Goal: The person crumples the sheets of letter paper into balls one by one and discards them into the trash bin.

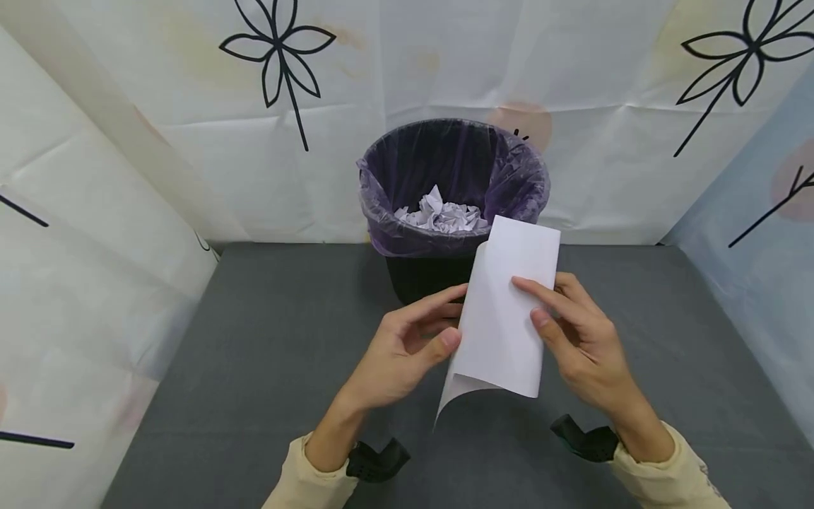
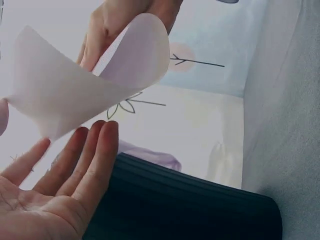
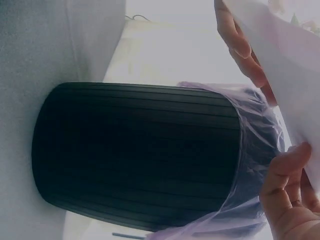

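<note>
A white sheet of paper (image 1: 509, 311), curved over into a loose fold, is held up in front of the bin. My right hand (image 1: 588, 346) pinches its right edge, with thumb and index finger on the near face and other fingers behind. Along the left edge is my left hand (image 1: 400, 353), its thumb and index fingertips at the paper. The left wrist view shows the remaining left fingers (image 2: 97, 155) stretched out and spread, apart from the sheet. Paper's lower left corner (image 1: 453, 389) curls downward.
A black bin (image 3: 135, 155) with a purple liner (image 1: 524, 173) stands at the back of the grey tabletop (image 1: 286, 339). Crumpled white paper (image 1: 441, 212) lies inside it. Pale patterned sheets (image 1: 305, 177) form walls behind and on both sides.
</note>
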The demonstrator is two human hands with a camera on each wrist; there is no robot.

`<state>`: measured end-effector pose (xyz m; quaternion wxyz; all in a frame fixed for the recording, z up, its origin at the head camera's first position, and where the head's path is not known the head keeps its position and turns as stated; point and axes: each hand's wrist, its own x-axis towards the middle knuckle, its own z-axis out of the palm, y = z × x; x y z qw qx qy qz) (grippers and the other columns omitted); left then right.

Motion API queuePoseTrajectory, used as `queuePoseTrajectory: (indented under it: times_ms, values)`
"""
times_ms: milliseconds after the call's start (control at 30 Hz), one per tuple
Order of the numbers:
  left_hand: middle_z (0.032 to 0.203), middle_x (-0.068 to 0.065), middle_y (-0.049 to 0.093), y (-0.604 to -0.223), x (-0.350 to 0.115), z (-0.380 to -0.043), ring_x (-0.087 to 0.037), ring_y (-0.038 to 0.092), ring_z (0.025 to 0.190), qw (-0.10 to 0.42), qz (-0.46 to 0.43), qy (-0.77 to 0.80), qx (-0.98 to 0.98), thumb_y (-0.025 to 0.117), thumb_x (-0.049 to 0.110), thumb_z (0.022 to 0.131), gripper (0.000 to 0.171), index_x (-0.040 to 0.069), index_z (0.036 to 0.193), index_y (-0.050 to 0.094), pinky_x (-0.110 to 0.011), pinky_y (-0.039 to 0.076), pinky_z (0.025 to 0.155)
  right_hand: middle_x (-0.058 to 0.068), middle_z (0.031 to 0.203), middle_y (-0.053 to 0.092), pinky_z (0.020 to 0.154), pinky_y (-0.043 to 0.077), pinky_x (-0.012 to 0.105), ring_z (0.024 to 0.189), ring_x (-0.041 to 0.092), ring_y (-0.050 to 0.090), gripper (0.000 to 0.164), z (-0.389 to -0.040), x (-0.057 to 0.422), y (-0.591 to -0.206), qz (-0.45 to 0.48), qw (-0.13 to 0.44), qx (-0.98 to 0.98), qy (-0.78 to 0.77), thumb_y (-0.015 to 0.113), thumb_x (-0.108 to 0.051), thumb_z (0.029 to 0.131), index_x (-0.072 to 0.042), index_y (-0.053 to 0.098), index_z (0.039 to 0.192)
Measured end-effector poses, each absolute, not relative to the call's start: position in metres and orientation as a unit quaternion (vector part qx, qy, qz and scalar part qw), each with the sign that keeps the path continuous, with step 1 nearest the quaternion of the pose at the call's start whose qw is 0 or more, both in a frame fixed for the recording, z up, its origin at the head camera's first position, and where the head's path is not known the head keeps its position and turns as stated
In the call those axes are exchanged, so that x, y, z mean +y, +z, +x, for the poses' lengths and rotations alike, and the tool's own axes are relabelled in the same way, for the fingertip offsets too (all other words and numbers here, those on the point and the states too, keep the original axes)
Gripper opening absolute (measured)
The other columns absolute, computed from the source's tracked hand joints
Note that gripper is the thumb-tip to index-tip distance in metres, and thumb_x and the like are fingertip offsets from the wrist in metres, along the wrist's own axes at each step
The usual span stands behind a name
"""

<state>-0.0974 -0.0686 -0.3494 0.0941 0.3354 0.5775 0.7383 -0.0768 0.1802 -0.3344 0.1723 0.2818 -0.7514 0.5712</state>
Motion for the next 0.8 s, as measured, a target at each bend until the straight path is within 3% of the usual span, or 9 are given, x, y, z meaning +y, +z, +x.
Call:
queuePoseTrajectory:
  times_ms: [133,333,467,567,633,800]
  values:
    - [0.127,-0.015,0.065,-0.346,-0.063,-0.093,-0.027,0.068,0.107,0.083,0.292,0.727,0.615,0.071,0.029,0.098,0.06,0.01,0.15,0.049,-0.04,0.059,0.087,0.018,0.124,0.055,0.069,0.057,0.018,0.097,0.019,0.062,0.04,-0.079,0.177,-0.335,0.306,0.186,-0.723,0.591,0.064,0.014,0.093,0.014,0.058,0.132]
    - [0.119,-0.017,0.069,-0.344,-0.057,-0.092,-0.024,0.071,0.102,0.058,0.263,0.73,0.628,0.072,0.016,0.097,0.056,0.005,0.148,0.051,-0.039,0.06,0.084,0.017,0.123,0.062,0.077,0.059,0.024,0.104,0.021,0.068,0.05,-0.082,0.175,-0.336,0.298,0.217,-0.692,0.62,0.077,0.001,0.088,0.018,0.054,0.129]
    - [0.118,-0.017,0.07,-0.343,-0.056,-0.092,-0.023,0.072,0.1,0.045,0.254,0.727,0.637,0.071,0.01,0.096,0.053,0.003,0.146,0.053,-0.039,0.06,0.085,0.016,0.124,0.061,0.078,0.055,0.018,0.102,0.019,0.065,0.034,-0.081,0.175,-0.335,0.304,0.216,-0.704,0.604,0.062,0.012,0.095,0.017,0.057,0.128]
    - [0.119,-0.016,0.07,-0.343,-0.056,-0.093,-0.024,0.072,0.099,0.042,0.254,0.726,0.638,0.071,0.007,0.096,0.052,0.003,0.145,0.054,-0.04,0.06,0.085,0.016,0.124,0.06,0.078,0.052,0.018,0.102,0.021,0.06,0.033,-0.081,0.175,-0.334,0.32,0.206,-0.703,0.601,0.05,0.017,0.097,0.017,0.058,0.129]
    - [0.119,-0.016,0.07,-0.343,-0.056,-0.093,-0.024,0.073,0.099,0.039,0.256,0.726,0.637,0.07,0.006,0.096,0.052,0.003,0.145,0.054,-0.04,0.06,0.084,0.016,0.122,0.06,0.072,0.052,0.02,0.098,0.02,0.06,0.033,-0.082,0.174,-0.334,0.325,0.205,-0.696,0.607,0.052,0.016,0.097,0.017,0.057,0.129]
    - [0.12,-0.017,0.07,-0.341,-0.055,-0.092,-0.024,0.073,0.099,0.036,0.251,0.73,0.635,0.069,0.001,0.095,0.047,0.001,0.141,0.058,-0.042,0.06,0.083,0.011,0.108,0.066,0.054,0.051,0.019,0.08,0.014,0.065,0.034,-0.082,0.173,-0.335,0.294,0.237,-0.684,0.625,0.069,0.002,0.094,0.02,0.057,0.121]
